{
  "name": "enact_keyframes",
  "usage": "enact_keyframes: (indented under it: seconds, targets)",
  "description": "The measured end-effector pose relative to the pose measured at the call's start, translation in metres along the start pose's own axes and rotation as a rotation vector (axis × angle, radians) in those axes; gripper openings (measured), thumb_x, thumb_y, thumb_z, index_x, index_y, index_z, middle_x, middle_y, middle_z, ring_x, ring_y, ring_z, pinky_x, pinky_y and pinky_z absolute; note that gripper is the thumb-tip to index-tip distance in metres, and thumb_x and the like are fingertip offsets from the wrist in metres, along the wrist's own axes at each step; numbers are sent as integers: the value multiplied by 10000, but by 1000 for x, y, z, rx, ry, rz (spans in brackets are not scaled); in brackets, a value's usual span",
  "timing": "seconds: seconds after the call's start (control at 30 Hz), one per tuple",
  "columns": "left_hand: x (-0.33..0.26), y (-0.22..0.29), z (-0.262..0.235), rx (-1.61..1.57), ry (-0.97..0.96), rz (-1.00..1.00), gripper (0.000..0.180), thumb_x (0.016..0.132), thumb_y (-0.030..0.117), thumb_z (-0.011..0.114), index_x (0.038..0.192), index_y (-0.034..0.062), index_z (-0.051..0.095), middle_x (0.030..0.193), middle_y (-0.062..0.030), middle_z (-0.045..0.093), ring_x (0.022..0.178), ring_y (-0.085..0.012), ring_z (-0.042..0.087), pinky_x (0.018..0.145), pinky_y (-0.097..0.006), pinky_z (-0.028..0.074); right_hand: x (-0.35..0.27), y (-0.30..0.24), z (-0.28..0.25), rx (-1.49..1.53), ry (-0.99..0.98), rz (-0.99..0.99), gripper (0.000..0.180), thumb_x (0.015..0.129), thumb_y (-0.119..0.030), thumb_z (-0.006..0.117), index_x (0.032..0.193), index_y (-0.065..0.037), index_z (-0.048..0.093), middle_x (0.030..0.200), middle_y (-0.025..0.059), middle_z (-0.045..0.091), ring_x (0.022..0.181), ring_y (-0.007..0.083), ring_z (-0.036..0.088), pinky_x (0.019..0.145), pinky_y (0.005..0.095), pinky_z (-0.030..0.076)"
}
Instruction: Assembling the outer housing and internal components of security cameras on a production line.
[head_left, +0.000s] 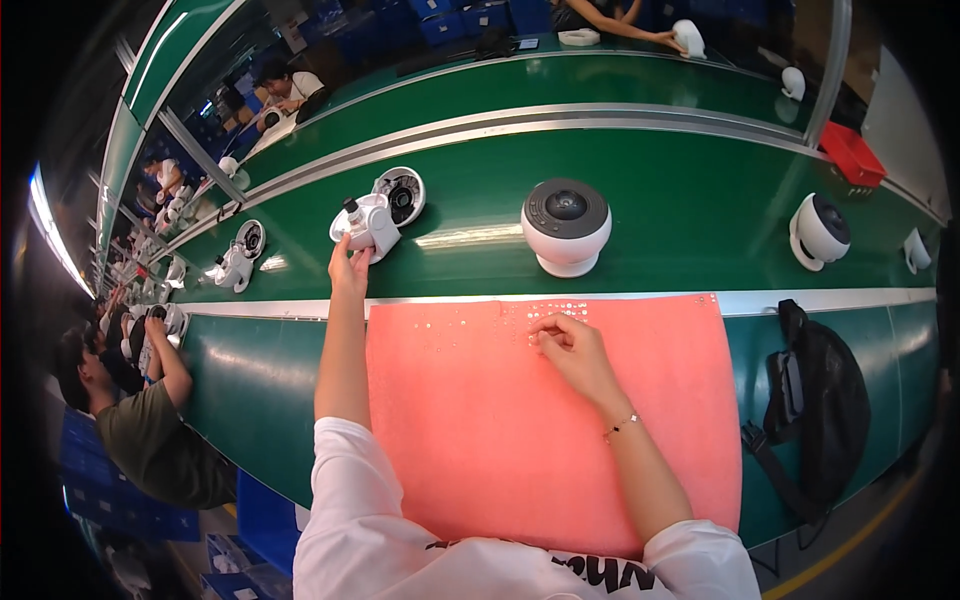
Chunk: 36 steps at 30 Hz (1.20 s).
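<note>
My left hand [351,264] reaches forward onto the green belt, thumb and fingers closed on the near edge of an opened white camera housing [366,228]. Its round half [402,195], with dark parts inside, lies tipped back behind it. Over the pink mat [480,440], my right hand [566,345] has its thumb and forefinger pinched together; whatever is between them is too small to make out. Small clear dots [572,309] sit in rows on the mat by those fingers, with a few scattered farther left.
On the belt stand a closed white-and-grey dome camera [566,250], another dome camera [806,240] farther right and an opened one [234,268] at left. A black bag [835,400] lies right of the mat. A red bin [852,155] is far right. Co-workers sit along the left.
</note>
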<state>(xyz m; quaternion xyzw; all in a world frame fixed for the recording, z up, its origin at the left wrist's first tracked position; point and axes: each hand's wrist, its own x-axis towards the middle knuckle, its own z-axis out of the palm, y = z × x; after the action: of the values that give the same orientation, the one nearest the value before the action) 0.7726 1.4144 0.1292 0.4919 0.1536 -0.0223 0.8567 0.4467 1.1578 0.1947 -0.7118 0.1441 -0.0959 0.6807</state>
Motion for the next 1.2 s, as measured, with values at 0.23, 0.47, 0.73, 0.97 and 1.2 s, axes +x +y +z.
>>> enact_keyframes:
  seconds: [0.23, 0.47, 0.73, 0.97, 1.2]
  targets:
    - [-67, 60, 45, 313, -146, -66, 690, 757, 296, 665, 1264, -50, 351, 1045, -387, 511, 742, -320, 651, 659, -261, 569, -3, -21, 8, -369, 31, -299, 317, 770, -43, 572, 1087, -50, 562, 1106, 119, 553, 696, 198, 614, 656, 305, 506]
    - [-127, 96, 76, 710, -349, -176, 739, 757, 436, 596, 1269, -54, 389, 872, -274, 615, 689, -205, 650, 601, -222, 534, -21, -76, 24, -506, -307, -308, 692, 722, -32, 612, 1351, -104, 334, 1445, 183, 203, 696, 274, 614, 666, 367, 517]
    - [-181, 124, 84, 874, -423, -74, 682, 755, 465, 565, 1194, -48, 471, 842, -195, 639, 678, -173, 634, 648, -240, 519, -29, -107, 17, -759, -413, -415, 820, 659, 57, 570, 1391, -174, 280, 1464, 195, 141, 964, 328, 572, 684, 387, 524]
    - [-196, 141, 75, 909, -389, -45, 617, 751, 451, 553, 1129, -34, 505, 829, -204, 632, 689, -191, 637, 658, -252, 521, -30, -103, 11, -839, -341, -338, 660, 679, 89, 548, 1291, -121, 417, 1266, 138, 379, 952, 291, 544, 737, 395, 488]
    - [-164, 131, 17, 634, -540, -267, 415, 876, 390, 404, 1051, 61, 585, 944, -79, 647, 823, -170, 635, 727, -324, 516, -45, -149, -12, -650, -176, -711, 434, 552, 138, 581, 905, -110, 631, 940, 63, 439, 741, 201, 498, 577, 309, 420]
